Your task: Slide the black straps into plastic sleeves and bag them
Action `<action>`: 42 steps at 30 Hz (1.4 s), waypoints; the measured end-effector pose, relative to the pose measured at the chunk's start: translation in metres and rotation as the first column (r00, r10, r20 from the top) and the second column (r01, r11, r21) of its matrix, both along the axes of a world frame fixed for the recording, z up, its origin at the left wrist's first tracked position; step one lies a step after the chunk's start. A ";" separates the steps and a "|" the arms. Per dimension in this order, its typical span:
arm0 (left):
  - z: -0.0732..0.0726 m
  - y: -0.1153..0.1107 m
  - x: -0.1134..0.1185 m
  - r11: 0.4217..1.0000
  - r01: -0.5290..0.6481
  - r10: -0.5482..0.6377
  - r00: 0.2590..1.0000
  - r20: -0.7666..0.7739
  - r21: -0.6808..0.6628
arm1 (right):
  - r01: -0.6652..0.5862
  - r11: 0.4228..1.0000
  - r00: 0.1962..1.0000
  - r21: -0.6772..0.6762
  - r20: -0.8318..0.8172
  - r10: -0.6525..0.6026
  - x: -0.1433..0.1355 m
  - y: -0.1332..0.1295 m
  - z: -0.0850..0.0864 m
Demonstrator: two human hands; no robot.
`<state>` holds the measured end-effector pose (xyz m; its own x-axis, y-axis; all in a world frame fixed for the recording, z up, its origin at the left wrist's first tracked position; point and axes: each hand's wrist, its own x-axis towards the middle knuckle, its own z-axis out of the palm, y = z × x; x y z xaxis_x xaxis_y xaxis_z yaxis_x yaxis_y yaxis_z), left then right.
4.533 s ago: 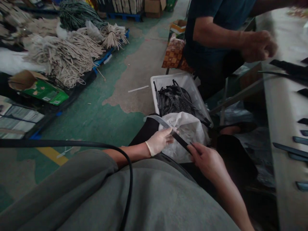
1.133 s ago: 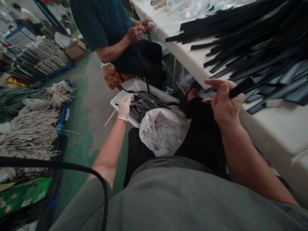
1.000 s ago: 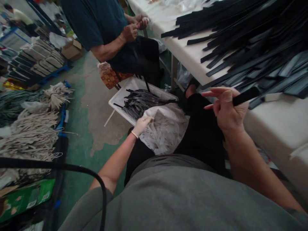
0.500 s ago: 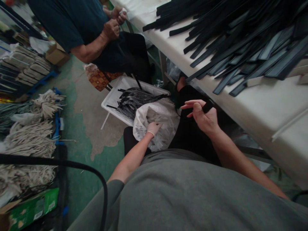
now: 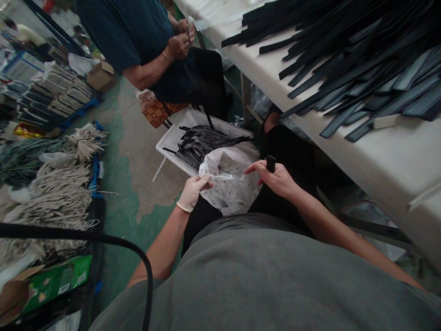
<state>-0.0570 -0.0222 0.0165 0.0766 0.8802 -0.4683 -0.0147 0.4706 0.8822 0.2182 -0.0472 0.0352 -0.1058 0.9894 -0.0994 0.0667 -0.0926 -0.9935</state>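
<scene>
My left hand (image 5: 193, 189), in a pale thin glove, pinches a clear plastic sleeve (image 5: 224, 176) at the left rim of a white sack. The sleeve stretches right, over the sack's mouth. My right hand (image 5: 279, 179) is bare and closed round a black strap, whose end (image 5: 271, 163) sticks up above the fingers. The rest of that strap is lost against my dark trousers. My right index finger points left, close to the sleeve; whether they touch I cannot tell. The white sack (image 5: 237, 197) sits between my legs, filled with clear plastic pieces.
Behind the sack, a white tray (image 5: 172, 158) holds several black straps (image 5: 206, 142). Many flat black straps (image 5: 330, 78) cover the table (image 5: 389, 161) at right. A co-worker (image 5: 138, 41) sits ahead, hands together. Bundles of pale cords (image 5: 65, 184) lie left. A black cable (image 5: 113, 237) crosses lower left.
My left hand has come out of the sack to its left rim, drawing up a clear plastic sleeve. My right hand has moved left and lower, nearer the sack, with the strap. The view has shifted slightly.
</scene>
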 end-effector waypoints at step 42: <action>-0.001 -0.044 0.043 0.966 0.237 -0.237 0.971 0.018 -0.098 | -0.140 0.944 0.987 -0.298 -0.121 0.109 -0.057 0.046 0.005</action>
